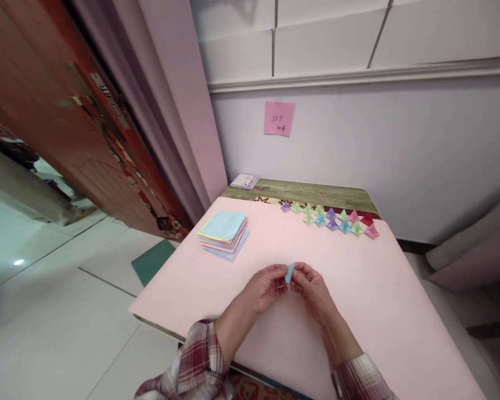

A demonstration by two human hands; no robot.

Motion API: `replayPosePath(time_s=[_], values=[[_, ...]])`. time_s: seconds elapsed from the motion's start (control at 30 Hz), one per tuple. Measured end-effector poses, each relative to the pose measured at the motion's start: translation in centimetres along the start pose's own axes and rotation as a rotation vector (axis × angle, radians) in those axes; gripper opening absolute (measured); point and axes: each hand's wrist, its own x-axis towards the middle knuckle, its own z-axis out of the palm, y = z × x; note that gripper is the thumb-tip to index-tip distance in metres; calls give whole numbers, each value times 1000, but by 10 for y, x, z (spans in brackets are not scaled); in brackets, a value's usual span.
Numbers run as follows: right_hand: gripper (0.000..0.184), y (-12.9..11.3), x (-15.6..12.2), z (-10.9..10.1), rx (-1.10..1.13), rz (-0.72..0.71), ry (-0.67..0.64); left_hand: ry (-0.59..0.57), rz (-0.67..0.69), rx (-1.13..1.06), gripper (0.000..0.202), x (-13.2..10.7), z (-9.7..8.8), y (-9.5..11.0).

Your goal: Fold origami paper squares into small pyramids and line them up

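Note:
Both my hands are raised a little above the pink table cover [370, 311], pinching one small folded light-blue paper piece [290, 273] between them. My left hand [265, 286] grips its left side with fingertips closed. On the piece's right side, my right hand [312, 289] is closed the same way. A stack of coloured square papers [224, 231] with a light-blue sheet on top lies to the left, further back. Several small folded paper shapes [332, 218] in purple, green, blue and pink sit in two rows near the table's far edge.
A small printed packet [244, 181] rests on the wooden strip at the back by the wall. A pink sticky note [279, 118] is stuck on the white wall. A red-brown door [45, 111] and pink curtain stand to the left, over a tiled floor.

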Motion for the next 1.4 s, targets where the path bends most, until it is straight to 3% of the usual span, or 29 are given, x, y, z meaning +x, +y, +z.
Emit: replayPosePath(time_s=[0.1, 0.3, 0.47, 0.6, 0.87, 1.23, 1.4], values=[[33, 2, 1, 1, -21, -70, 62, 35, 85, 68, 27, 0, 4, -3], [26, 0, -1, 2, -148, -142, 64, 29, 327, 254, 27, -2, 10, -4], [27, -4, -4, 2, -186, -158, -44, 79, 463, 440, 26, -1, 5, 5], [28, -5, -4, 4, -259, -149, -11, 97, 467, 446, 36, -1, 2, 9], [26, -3, -3, 3, -271, -292, 96, 33, 398, 531, 28, 0, 5, 2], [31, -2, -2, 3, -384, -273, 71, 113, 553, 771, 20, -5, 5, 2], [27, 3, 1, -2, -548, -339, 104, 76, 636, 909, 22, 7, -11, -2]])
